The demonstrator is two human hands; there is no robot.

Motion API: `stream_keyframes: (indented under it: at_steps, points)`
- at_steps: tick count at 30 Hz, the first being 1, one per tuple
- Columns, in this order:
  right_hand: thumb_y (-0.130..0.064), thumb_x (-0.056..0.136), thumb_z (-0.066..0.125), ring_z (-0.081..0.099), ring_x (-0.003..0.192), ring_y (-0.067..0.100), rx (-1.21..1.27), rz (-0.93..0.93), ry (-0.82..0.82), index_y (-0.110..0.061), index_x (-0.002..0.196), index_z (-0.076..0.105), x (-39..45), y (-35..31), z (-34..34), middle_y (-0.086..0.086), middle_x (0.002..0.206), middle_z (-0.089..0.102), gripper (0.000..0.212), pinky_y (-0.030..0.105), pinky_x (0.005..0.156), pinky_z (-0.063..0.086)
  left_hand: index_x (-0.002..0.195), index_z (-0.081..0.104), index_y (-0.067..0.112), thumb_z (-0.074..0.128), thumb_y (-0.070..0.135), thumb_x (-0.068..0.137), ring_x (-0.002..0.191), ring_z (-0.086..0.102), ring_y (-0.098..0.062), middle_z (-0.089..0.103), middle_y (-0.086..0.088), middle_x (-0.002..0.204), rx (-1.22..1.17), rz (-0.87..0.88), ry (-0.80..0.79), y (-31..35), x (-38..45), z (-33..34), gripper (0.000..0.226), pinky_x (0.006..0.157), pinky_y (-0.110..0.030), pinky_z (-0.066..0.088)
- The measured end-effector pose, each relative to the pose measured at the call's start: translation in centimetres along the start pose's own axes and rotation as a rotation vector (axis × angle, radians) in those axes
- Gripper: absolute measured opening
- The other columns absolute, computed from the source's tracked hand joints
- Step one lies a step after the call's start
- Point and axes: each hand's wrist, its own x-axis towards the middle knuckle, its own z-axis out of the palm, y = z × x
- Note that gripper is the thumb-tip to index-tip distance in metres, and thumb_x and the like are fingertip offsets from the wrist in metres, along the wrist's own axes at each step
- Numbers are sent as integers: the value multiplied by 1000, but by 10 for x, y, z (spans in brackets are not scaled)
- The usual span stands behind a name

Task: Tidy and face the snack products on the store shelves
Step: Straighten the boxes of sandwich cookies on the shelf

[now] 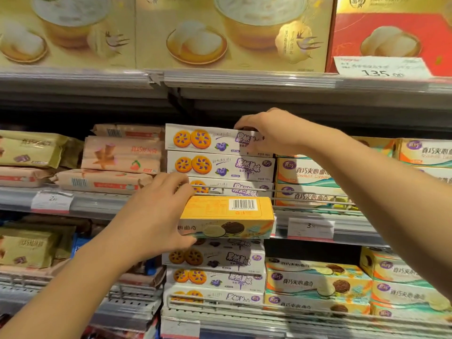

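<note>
Sandwich-cookie box (227, 217) sat unshelved, your left hand (156, 216) clamped on it. Your right hand (271, 133) gripped the top blueberry-cookie box (203, 139); straightening remained.

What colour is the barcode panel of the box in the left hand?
Orange-yellow, on the held box gripped by the left hand; head view.

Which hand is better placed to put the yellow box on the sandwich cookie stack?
Left. The left hand already grips the yellow box, while the right hand holds the top blueberry cookie box. The sandwich cookie stack is beside it.
</note>
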Motion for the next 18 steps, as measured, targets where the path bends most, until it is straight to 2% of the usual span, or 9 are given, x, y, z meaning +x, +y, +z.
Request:
stream_keyframes:
  at_steps: [3, 8, 11, 15, 18]
  points:
    - [-29, 98, 65, 66, 107, 25, -23, -15, 19, -34, 150, 42, -1, 1, 5, 2, 119, 71, 58, 31, 72, 47, 116, 57, 20, 69, 69, 57, 118, 51, -24, 50, -1, 133, 11, 4, 15, -3, 0, 2, 78, 80, -41, 59]
    - [-30, 98, 62, 65, 111, 27, -93, -31, 40, -32, 152, 38, -5, 2, 11, 3, 124, 70, 59, 34, 75, 50, 114, 58, 21, 60, 72, 56, 114, 56, -26, 53, -2, 129, 8, 13, 26, 0, 0, 3, 77, 76, -40, 60]
    - [-35, 95, 65, 61, 114, 27, -88, -63, 73, -30, 150, 40, -14, -4, 11, 1, 131, 63, 61, 42, 85, 55, 117, 60, 19, 74, 69, 55, 115, 57, -28, 54, -2, 130, 23, 3, -7, 0, 0, 0, 81, 80, -42, 57]
    - [-34, 95, 60, 61, 110, 24, -81, -159, 328, -25, 134, 57, -46, -9, 15, -2, 124, 65, 40, 48, 87, 52, 117, 62, 16, 58, 78, 57, 118, 54, -28, 52, -1, 134, 19, -28, -14, 3, -1, -3, 86, 83, -45, 56]
    - [-34, 97, 58, 66, 103, 22, 43, -172, 532, -20, 121, 66, -93, -20, 21, -2, 114, 70, 29, 47, 82, 55, 117, 64, 12, 64, 77, 56, 121, 55, -34, 56, -8, 137, 38, -58, -3, 11, -4, -8, 88, 84, -50, 56]
